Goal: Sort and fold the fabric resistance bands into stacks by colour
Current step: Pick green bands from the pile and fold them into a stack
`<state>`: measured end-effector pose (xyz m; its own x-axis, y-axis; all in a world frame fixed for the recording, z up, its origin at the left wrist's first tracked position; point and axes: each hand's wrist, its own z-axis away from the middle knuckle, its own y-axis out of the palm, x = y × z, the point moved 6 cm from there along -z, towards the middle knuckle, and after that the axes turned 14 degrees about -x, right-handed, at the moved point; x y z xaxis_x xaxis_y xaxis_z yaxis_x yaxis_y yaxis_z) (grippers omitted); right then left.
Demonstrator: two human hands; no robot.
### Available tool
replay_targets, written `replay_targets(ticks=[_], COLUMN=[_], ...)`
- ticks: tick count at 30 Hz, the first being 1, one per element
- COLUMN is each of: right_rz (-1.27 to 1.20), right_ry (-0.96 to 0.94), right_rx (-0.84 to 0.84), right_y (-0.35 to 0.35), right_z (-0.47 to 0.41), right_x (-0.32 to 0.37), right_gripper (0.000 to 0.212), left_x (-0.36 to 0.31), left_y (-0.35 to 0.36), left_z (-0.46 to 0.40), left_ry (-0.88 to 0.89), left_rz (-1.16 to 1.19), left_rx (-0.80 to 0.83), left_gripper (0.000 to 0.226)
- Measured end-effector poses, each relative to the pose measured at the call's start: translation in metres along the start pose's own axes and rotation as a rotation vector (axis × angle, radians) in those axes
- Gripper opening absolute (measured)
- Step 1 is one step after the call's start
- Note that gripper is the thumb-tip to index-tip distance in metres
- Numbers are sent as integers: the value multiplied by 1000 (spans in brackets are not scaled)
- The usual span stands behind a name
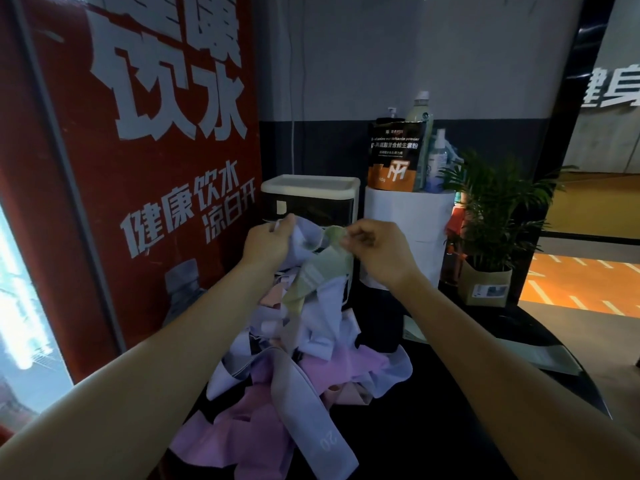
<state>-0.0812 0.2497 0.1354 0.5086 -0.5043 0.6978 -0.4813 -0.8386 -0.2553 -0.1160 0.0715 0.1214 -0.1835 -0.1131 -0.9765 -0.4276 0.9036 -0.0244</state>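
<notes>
Head view of a dark table (433, 427) bearing a loose pile of fabric resistance bands (277, 368): flat woven loops in pale lavender, pink and sage green, tangled over one another so that an exact count cannot be made. At least three lavender bands and two or more pink ones show; one lavender band (311, 420) at the near edge of the pile carries the printed figure "20". Two hands are raised above the far end of the pile. The left hand (266, 242) has its fingers curled round a bunched lavender band (308, 233), gripping it near its top. The right hand (377, 247) pinches the upper end of a single green band (317, 271) between thumb and fingertips; the rest of this band hangs down and to the left from the pinch, its lower end reaching the pile. The two gripped bands cross each other between the hands, the green one lying just beside and partly over the lavender one. Behind the hands, at the far side of the table, stand one box with a white lid (311, 195) and one white cylinder (408, 223) topped by one orange-and-black powder pouch (394, 154) and bottles, of which at least two can be counted. One potted plant (488, 216) stands to the right, and a red panel (138, 150) with white lettering fills the left.
</notes>
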Motion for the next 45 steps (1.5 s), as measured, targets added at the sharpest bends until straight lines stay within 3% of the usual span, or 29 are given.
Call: replay_targets(ticks=[5,10,13,16,18,20,22,24,26,28,33,36,41,45], right_rz=[21,30,23,31,31,31,23,29,31,40,119,113,138,162], right_ry=[54,158,236,286,294,313,327,324,328,309,267,282,285,276], right_rx=[-238,-347,-371,-363,-354,-348,-347,-353,-362,-385,-475,-491,-400,-297], right_y=[-31,-48,-51,-50,-49,-47,-48,-51,-57,-68,-99,-98,-88,-73], right_z=[-22,-31,-26,-19,-16,-14,-13,-13,-12,-12,-12,-10,-7,0], right_x=[-12,-27,-38,-48,-51,-55,-57,-56,-54,-52,-61,-65,-69,-73], right_gripper=[8,9,13,16,14,13,13,13,12,10,16,16,18,21], left_x=[8,17,26,48,44,30,25,35,50,56,56,37,23,12], left_y=[-31,-50,-48,-37,-34,-21,0,22,33,30,4,5,13,27], left_z=[-25,-28,-23,-20,-13,-2,16,35,37,23,-12,-15,-20,-7], left_ry=[-31,130,164,127,211,410,510,550,594,551,480,450,68,76], left_rz=[-133,-271,-469,-845,-1013,-912,-685,-734,-820,-776,-778,-522,31,85], left_rx=[-148,-199,-72,115,41,10,198,431,492,394,130,18,19,81], left_gripper=[34,47,48,59,68,63,58,60,42,6,8,11,13,9])
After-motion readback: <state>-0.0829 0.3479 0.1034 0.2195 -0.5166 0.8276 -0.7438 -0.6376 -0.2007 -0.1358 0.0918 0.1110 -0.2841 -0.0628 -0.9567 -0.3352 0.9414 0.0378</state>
